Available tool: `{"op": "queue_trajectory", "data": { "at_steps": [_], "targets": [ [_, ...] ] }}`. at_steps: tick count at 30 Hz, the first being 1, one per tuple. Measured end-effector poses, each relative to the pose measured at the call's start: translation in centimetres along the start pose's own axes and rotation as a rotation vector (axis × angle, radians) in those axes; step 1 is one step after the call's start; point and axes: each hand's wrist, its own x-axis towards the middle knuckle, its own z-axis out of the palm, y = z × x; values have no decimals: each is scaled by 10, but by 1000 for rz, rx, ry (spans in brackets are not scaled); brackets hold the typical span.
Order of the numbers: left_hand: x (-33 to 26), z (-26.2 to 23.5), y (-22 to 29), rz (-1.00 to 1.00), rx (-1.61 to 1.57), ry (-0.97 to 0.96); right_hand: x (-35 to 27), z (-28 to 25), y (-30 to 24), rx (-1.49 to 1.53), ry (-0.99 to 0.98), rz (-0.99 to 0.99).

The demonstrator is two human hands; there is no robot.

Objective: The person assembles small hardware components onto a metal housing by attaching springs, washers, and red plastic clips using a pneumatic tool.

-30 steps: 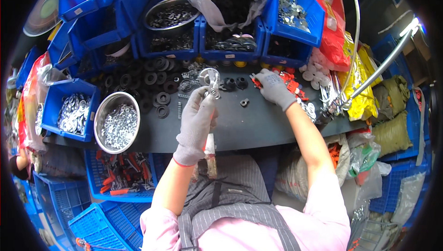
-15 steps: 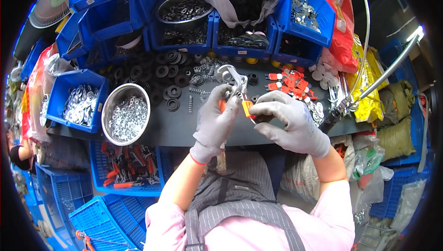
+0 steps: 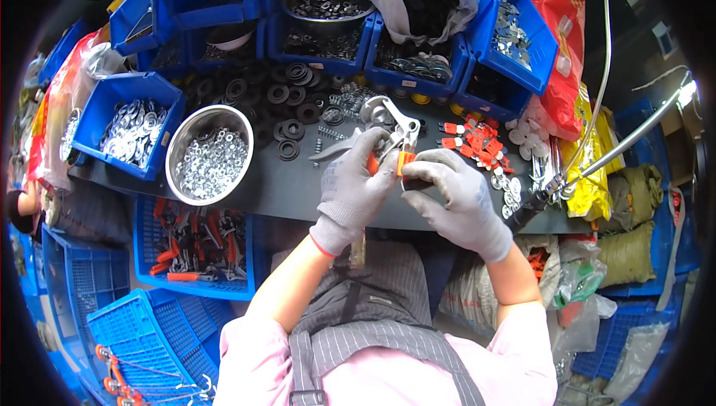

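Observation:
In grey gloves, both of my hands are over the near part of the dark worktop. My left hand [image 3: 349,191] grips a metal hand tool [image 3: 405,124] with a curved silver head pointing away from me and orange on its handles. A grey lever sticks out to the left past my fingers. My right hand [image 3: 461,201] pinches at the orange part [image 3: 405,161] of the tool's right handle; its fingertips hide what else is there. Beyond the tool lie coil springs [image 3: 350,100], and to its right a pile of red-orange pieces [image 3: 477,140].
A steel bowl of small nuts [image 3: 209,154] and a blue bin of metal parts [image 3: 130,126] stand left. Black rings [image 3: 287,130] lie behind. Blue bins [image 3: 418,67] line the back. Below the edge is a basket of orange-handled tools [image 3: 201,246]. A lamp arm [image 3: 630,141] reaches in from the right.
The view has shifted, so the worktop sits a little differently. The tool has turned in my left hand, and a grey lever now shows at left. My right hand stays at the orange part.

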Motion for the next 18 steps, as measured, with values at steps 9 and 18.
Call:
{"op": "queue_trajectory", "data": {
  "at_steps": [9, 18],
  "targets": [
    [31, -22, 17, -351, -1083, -450, 33, 15, 16, -246, 259, -207],
    [40, -39, 26, -236, -781, -366, 46, -8, 48, -26, 96, -60]
  ]
}}
